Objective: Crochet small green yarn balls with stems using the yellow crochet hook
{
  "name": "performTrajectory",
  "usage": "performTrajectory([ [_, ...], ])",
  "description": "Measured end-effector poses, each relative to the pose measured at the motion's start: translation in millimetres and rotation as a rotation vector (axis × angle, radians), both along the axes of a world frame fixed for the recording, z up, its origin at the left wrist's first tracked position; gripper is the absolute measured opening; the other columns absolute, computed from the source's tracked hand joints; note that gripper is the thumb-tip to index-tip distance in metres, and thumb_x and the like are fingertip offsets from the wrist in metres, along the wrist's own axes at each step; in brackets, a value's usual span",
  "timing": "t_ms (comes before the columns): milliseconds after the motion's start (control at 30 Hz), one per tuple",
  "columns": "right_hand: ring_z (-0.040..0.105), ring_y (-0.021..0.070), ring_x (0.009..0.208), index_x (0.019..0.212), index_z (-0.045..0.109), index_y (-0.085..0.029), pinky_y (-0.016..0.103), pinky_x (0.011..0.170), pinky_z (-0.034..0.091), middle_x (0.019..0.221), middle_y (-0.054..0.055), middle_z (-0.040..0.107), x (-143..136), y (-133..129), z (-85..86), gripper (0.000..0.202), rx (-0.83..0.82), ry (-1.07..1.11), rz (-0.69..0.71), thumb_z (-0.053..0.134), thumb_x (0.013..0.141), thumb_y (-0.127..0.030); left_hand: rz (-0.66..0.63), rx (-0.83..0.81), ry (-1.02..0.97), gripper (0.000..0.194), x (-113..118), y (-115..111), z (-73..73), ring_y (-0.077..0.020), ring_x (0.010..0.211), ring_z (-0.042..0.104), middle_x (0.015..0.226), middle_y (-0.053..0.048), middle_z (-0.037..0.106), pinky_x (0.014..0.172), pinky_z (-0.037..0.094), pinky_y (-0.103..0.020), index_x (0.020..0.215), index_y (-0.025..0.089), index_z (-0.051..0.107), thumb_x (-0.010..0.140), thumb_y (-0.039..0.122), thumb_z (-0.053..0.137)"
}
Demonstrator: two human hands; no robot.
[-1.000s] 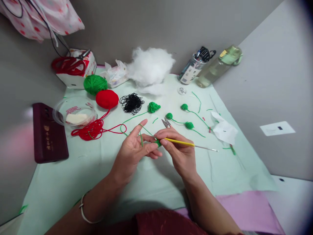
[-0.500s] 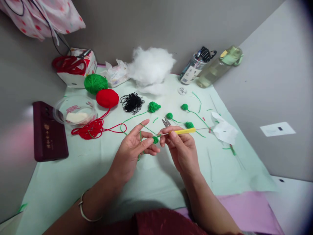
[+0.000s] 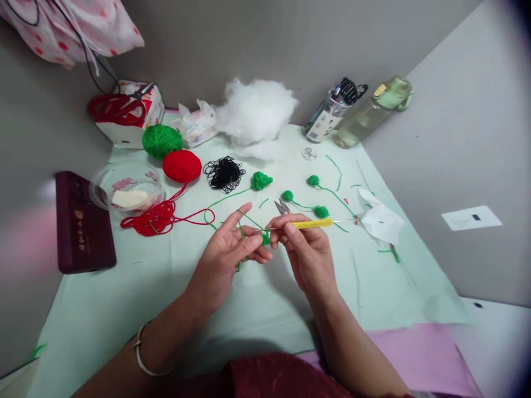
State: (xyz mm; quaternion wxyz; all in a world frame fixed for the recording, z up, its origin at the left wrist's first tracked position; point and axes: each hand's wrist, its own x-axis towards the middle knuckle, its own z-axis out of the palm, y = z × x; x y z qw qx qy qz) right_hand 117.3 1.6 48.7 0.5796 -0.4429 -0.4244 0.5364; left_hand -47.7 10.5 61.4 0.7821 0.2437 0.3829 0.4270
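Observation:
A small green crocheted piece (image 3: 265,238) is pinched between the thumb and fingers of my left hand (image 3: 224,255). Green yarn (image 3: 251,218) runs over the raised left index finger and down to the piece. My right hand (image 3: 309,251) is closed on a crochet hook with a yellow handle (image 3: 312,224); its metal shaft reaches the green piece. Just behind the right fingers, the blades of small scissors (image 3: 282,207) show, their handles hidden. A loose green yarn bundle (image 3: 261,181) lies beyond the hands.
Green balls (image 3: 313,181) on strings lie at right, near white paper (image 3: 379,218). Red yarn (image 3: 182,166), black cord (image 3: 224,174), a plastic tub (image 3: 128,188) and a phone (image 3: 86,221) are at left. White stuffing (image 3: 259,113) and a bottle (image 3: 372,113) stand behind.
The hook has shifted slightly, its tip now further left past the green piece. The green piece has moved a little to the right. Both hands stay in nearly the same place.

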Motion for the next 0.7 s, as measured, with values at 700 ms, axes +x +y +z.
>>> performTrajectory([
  [700, 0.071, 0.0108, 0.072, 0.093, 0.079, -0.023, 0.025, 0.072, 0.058, 0.091, 0.001, 0.077, 1, -1, 4.2, 0.018, 0.093, 0.113, 0.043, 0.067, 0.103, -0.032, 0.020, 0.106, 0.081, 0.054, 1, -1, -0.9, -0.0084, 0.071, 0.068, 0.091, 0.005, 0.061, 0.071, 0.055, -0.023, 0.145, 0.023, 0.057, 0.094, 0.023, 0.074],
])
